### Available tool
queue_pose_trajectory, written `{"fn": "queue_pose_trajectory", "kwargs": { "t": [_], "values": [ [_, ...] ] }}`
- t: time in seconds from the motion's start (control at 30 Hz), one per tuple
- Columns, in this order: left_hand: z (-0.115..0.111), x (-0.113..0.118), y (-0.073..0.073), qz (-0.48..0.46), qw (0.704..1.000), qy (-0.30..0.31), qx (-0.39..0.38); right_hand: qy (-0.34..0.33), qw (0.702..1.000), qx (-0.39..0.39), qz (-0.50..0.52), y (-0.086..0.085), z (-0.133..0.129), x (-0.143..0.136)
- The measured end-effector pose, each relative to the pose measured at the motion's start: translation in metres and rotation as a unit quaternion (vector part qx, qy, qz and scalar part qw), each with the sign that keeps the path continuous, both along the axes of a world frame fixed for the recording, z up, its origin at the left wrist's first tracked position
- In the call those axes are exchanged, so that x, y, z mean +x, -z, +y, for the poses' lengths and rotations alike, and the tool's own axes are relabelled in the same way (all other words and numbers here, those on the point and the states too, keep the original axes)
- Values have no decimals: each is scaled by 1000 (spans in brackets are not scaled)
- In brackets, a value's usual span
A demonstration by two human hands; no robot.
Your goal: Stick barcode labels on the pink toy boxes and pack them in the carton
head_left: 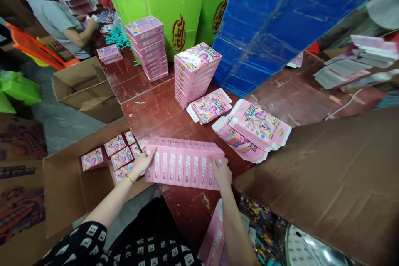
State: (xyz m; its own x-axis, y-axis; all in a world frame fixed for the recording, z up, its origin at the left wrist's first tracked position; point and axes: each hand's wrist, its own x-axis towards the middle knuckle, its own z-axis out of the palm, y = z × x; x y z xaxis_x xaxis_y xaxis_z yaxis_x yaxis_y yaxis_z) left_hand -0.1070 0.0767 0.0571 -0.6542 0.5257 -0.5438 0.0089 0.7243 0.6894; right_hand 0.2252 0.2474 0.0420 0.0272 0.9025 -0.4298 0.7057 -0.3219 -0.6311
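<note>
Between my two hands is a row of several pink boxes (pixel 187 166), pressed side by side with their printed edges facing me. My left hand (pixel 145 163) grips the row's left end, and my right hand (pixel 222 171) grips its right end. The row is over the front of the reddish-brown table (pixel 140 116); whether it touches the surface I cannot tell. Left of it, an open cardboard box (pixel 65 187) holds stacks of the same pink boxes (pixel 121 158). Flattened pink cartons (pixel 262 124) lie on the table to the right.
Two tall stacks of pink boxes, one nearer (pixel 196 75) and one farther (pixel 149 50), stand behind the row. Green bins (pixel 162 8) and a slanted blue panel (pixel 280 16) border the table's back. Brown cardboard (pixel 327 174) rises at right. A co-worker (pixel 62 20) sits at far left.
</note>
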Motion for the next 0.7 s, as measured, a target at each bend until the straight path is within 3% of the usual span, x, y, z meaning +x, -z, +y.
{"fn": "queue_pose_trajectory", "kwargs": {
  "t": [0.13,0.27,0.33,0.5,0.6,0.67,0.7],
  "values": [
    [12,21,6,95,994,35,-50,-42,995,8,-88,1,-2,-23],
    [10,35,9,163,985,53,-24,-99,972,153,-151,2,-18,-38],
    [8,34,9,173,983,59,-13,-118,960,190,-171,1,-27,-51],
    [10,29,12,146,986,73,18,-91,971,142,-167,2,-35,-85],
    [11,27,13,114,991,56,34,-89,981,119,-124,0,-25,-70],
    [10,25,14,74,996,43,38,-62,991,79,-87,0,-14,-46],
    [9,24,15,50,997,35,36,-14,995,45,-85,1,-8,-33]
  ]
}}
